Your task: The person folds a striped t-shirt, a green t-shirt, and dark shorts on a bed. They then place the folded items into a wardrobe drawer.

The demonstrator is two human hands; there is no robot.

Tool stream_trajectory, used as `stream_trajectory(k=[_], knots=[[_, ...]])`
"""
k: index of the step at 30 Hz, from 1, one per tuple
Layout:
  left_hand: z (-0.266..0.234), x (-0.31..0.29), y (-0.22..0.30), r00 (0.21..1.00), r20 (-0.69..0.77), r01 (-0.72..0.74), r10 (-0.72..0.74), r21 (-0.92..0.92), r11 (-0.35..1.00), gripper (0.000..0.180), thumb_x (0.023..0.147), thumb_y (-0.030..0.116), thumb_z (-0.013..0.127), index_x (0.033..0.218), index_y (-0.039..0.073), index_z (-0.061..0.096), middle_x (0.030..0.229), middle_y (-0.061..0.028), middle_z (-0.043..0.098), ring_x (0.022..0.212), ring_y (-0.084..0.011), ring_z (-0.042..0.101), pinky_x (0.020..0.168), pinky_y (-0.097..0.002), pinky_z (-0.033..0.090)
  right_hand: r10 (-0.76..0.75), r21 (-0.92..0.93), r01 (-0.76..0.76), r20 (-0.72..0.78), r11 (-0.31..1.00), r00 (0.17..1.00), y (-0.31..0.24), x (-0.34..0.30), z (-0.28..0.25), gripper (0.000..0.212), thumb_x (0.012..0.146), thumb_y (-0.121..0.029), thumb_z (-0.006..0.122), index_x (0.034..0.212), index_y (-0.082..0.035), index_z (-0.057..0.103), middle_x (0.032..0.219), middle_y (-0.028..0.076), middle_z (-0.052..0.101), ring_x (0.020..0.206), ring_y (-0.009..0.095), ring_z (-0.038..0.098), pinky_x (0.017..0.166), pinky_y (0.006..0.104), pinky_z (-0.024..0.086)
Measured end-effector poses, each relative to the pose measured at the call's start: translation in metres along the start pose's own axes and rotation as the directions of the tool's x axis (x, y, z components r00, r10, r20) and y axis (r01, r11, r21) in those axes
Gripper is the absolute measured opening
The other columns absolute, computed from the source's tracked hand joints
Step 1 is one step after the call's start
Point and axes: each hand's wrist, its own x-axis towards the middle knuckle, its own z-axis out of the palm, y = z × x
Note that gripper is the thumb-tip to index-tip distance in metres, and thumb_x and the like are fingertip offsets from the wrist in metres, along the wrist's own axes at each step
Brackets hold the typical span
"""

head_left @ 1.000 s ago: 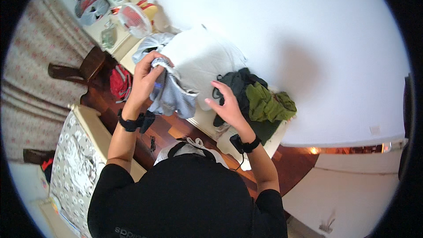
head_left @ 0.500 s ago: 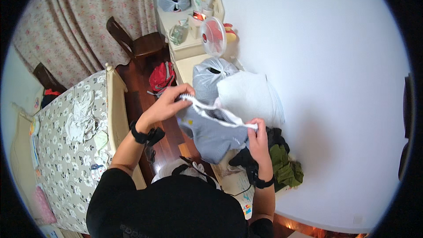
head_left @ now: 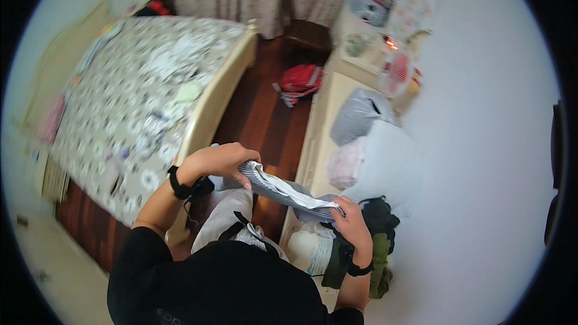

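A grey garment [head_left: 280, 192] with a white edge and a striped inside hangs stretched between my hands in front of my body. At one end of that edge, my left hand [head_left: 224, 161] is closed with thumb and fingers pinching the cloth. The other end is pinched by my right hand [head_left: 353, 224]. The garment's lower part is folded back or foreshortened, so its exact kind does not show. Just beyond my right hand lie dark clothes [head_left: 379, 219] and an olive green garment [head_left: 379, 265] on the long cream cabinet [head_left: 321, 108].
A bed [head_left: 129, 93] with flowered bedding and scattered clothes stands on the left. On the cabinet sit a grey plastic bag [head_left: 355, 121], a pink-white bundle [head_left: 346, 164] and pale cloth [head_left: 385, 162]. Farther off are a fan [head_left: 395, 74], red backpack [head_left: 299, 82] and dark chair [head_left: 307, 33].
My view has swung toward the bed, bringing more of it in. The garment has come closer to my body and its edge is pulled straighter. Both hands still grip it.
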Motion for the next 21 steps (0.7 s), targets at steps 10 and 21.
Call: stream_trajectory(k=[10, 21], knots=[[0.070, -0.275, 0.012, 0.809, -0.507, 0.152, -0.296, -0.307, 0.939, 0.033, 0.079, 0.025, 0.080, 0.081, -0.002, 0.062, 0.064, -0.0103, 0.057, 0.059, -0.0122, 0.048, 0.056, -0.0330, 0.041, -0.095, 0.362, -0.037, 0.341, 0.931, 0.935, -0.088, 0.026, 0.120, 0.027, 0.077, -0.004, 0.079, 0.097, -0.003, 0.060, 0.078, 0.002, 0.063, 0.071, 0.009, 0.057, 0.066, 0.0246, 0.047], [0.198, -0.632, 0.088, 0.199, -0.749, 0.528, -0.632, -0.461, 0.713, 0.023, 0.069, 0.005, 0.074, 0.088, -0.001, 0.062, 0.077, -0.0157, 0.066, 0.071, -0.0302, 0.067, 0.063, -0.0342, 0.049, -0.669, 0.133, 0.674, 0.361, 0.727, 0.650, -0.259, 0.012, 0.368, 0.022, 0.071, 0.003, 0.056, 0.093, 0.001, 0.057, 0.090, 0.017, 0.055, 0.087, 0.039, 0.054, 0.077, 0.0430, 0.046]])
